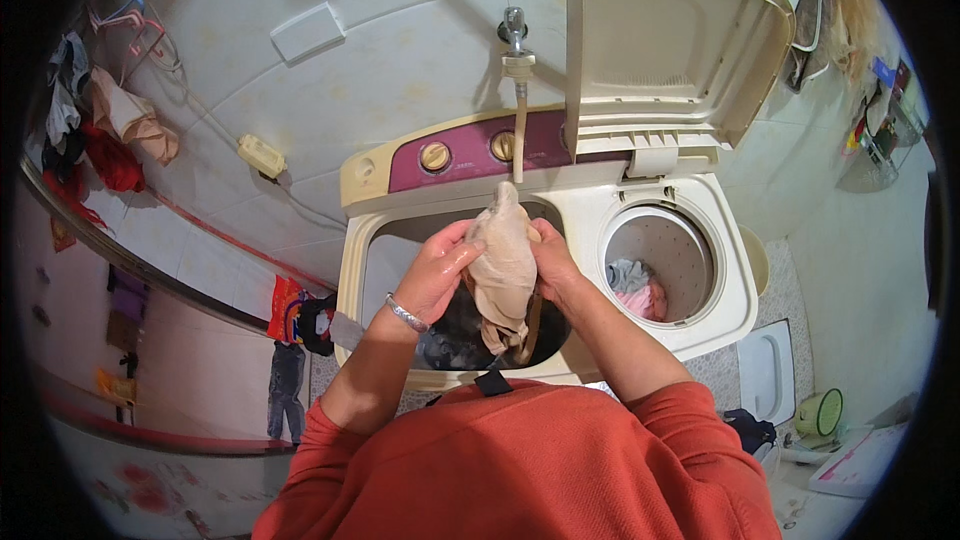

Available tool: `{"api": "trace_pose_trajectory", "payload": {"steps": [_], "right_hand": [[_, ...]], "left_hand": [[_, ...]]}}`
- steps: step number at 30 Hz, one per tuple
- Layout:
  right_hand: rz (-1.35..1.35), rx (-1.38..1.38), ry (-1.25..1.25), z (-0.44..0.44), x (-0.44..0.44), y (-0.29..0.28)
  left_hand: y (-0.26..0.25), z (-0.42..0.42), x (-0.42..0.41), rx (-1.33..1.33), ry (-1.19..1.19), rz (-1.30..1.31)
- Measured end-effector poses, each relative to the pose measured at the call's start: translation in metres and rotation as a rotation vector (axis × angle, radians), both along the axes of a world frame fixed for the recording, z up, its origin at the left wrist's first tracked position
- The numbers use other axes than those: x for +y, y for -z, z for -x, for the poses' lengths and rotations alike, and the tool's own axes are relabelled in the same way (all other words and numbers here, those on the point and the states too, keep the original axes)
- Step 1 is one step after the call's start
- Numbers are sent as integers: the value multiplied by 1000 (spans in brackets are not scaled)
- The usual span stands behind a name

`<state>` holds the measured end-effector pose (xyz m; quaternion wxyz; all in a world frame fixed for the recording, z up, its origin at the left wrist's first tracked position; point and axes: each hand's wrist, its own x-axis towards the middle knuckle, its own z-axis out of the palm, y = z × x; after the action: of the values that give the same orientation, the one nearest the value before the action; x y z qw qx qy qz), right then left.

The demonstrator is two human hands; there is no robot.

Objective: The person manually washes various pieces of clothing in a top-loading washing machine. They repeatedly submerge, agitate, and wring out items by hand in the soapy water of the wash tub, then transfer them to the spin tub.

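Note:
Between my two hands hangs a wet beige cloth garment (501, 259), its top under the end of a pale water hose (519, 135). My left hand (436, 270), with a silver bracelet at the wrist, grips its left edge. Its right edge is pinched by my right hand (553, 256). Below lies the wash tub (386, 270) of a twin-tub washing machine, with dark water and dark cloth (442, 349) at the bottom. To the right, the round spin tub (660, 229) stands uncovered and holds grey and pink laundry (636, 289).
A raised cream lid (675, 45) stands behind the spin tub. The hose runs from a wall tap (514, 30). Knobs (435, 157) sit on the purple panel. A corded adapter (261, 156) hangs at left, near hanging clothes (127, 116). A squat toilet (766, 371) is at floor right.

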<state>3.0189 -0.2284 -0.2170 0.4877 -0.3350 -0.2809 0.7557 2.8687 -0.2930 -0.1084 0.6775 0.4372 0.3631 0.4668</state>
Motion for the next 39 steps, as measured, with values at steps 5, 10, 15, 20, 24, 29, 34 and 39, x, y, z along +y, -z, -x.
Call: {"api": "trace_pose_trajectory", "payload": {"steps": [5, 10, 15, 20, 24, 29, 34, 39], "right_hand": [[133, 377, 66, 22, -9, -19], [-171, -399, 371, 33, 21, 14], [-390, -859, 569, 41, 3, -6], [-203, -476, 28, 5, 29, 4], [-153, -350, 34, -22, 41, 34], [154, -328, -173, -9, -1, -5], [158, -95, -227, 3, 7, 13], [133, 542, -537, 15, 21, 22]], "left_hand": [[4, -25, -9, 213, -27, -86], [21, -40, -7, 985, -273, -615], [21, -30, -4, 418, -439, -169], [5, 4, -4, -48, -427, -111], [-2, 22, 18, -319, -366, 87], [-10, 26, 14, -406, -475, 154], [-18, 6, 10, -453, -406, 129], [1, 10, 8, -484, -336, 122]]}}
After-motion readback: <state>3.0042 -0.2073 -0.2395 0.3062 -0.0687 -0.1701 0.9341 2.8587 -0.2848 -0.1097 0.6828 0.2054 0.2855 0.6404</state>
